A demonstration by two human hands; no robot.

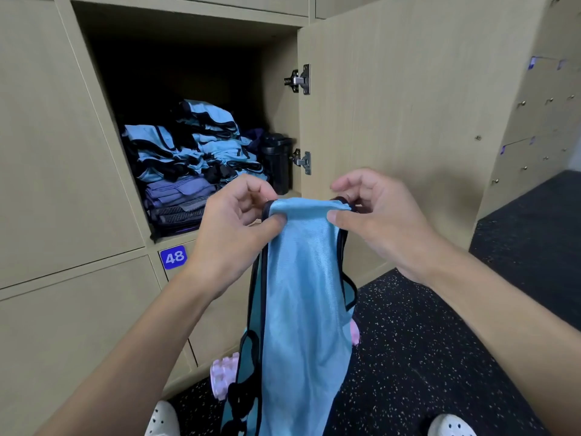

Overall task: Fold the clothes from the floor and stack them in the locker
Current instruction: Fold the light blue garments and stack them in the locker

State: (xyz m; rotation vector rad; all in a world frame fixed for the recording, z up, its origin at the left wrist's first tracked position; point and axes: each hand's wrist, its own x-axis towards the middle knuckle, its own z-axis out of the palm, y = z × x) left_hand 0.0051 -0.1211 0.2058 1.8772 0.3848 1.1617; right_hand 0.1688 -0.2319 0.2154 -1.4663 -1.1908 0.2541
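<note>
A light blue mesh vest with black trim point(301, 309) hangs down in front of me, reaching toward the floor. My left hand point(232, 228) pinches its top edge on the left, and my right hand point(374, 215) pinches the same edge on the right, thumbs toward me. Behind them the open locker point(283, 51) holds a stack of folded blue and black vests point(201, 143) on top of folded purple and dark clothes point(179, 199).
The locker door point(393, 121) stands open to the right. A black bottle point(276, 162) stands inside at the right of the stack. A pink foam roller point(223, 376) lies on the dark speckled floor point(440, 341) by my white shoes point(163, 420). A blue tag "48" point(173, 257) marks the locker below.
</note>
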